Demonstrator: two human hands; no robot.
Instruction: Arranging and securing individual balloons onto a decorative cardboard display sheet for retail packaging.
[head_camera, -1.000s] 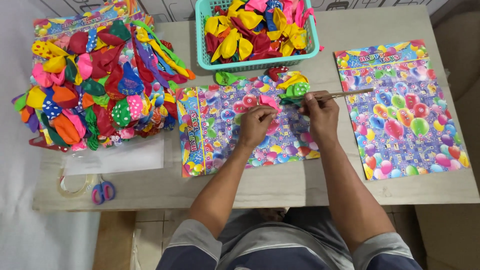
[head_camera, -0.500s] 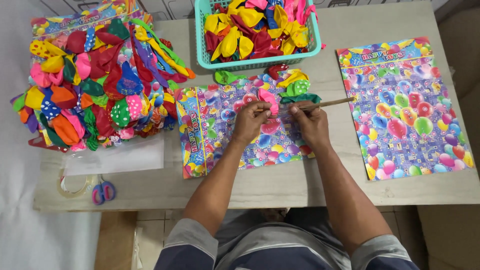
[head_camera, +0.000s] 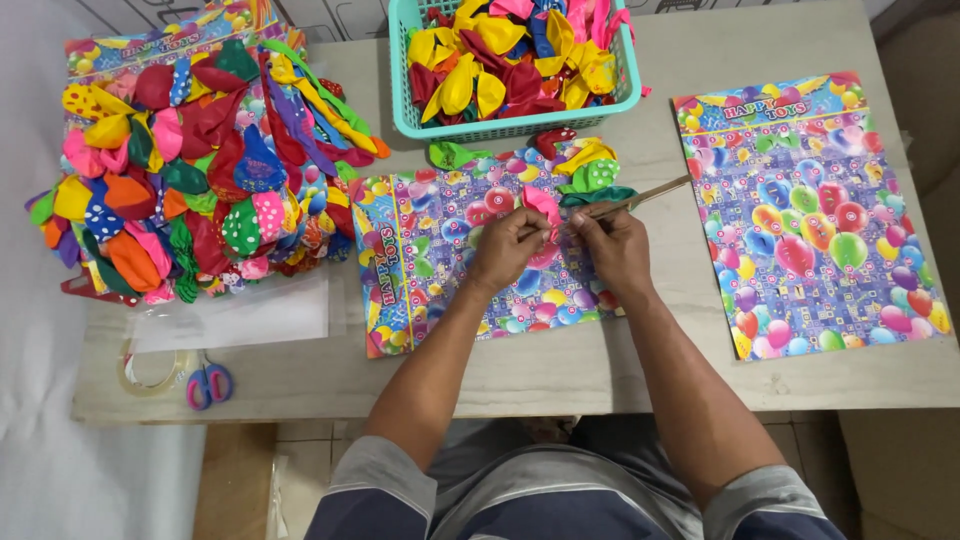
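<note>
Left hand: your left hand (head_camera: 507, 250) rests on the printed card in front of you, fingers curled in, the fingertips pinching the lower end of a pink balloon (head_camera: 543, 205).
Right hand: your right hand (head_camera: 612, 245) lies just beside the left one, fingers closed around a thin wooden stick (head_camera: 640, 198); the stick points up and to the right, past the card's edge.
Pink balloon: it lies flat on the middle card (head_camera: 420, 250), near its top half, between your two hands and the loose balloons above.
Stick tip: it seems to meet the balloon's neck, but your fingers cover this place, so I cannot tell for sure.
Middle card: a colourful sheet printed with balloons, lying on the grey table (head_camera: 600, 370), partly under both hands.
Loose balloons: a few green, yellow and red ones (head_camera: 590, 170) lie at the top edge of the card, just below the basket.
Basket: a turquoise plastic basket (head_camera: 520, 118) full of yellow, red and pink balloons stands at the far side.
Second card: another printed sheet (head_camera: 810, 215) lies on your right, apart from your hands.
Left side: a big pile of balloons fixed on cards (head_camera: 190, 165); near it a tape roll (head_camera: 150, 370) and small scissors (head_camera: 208, 383).
</note>
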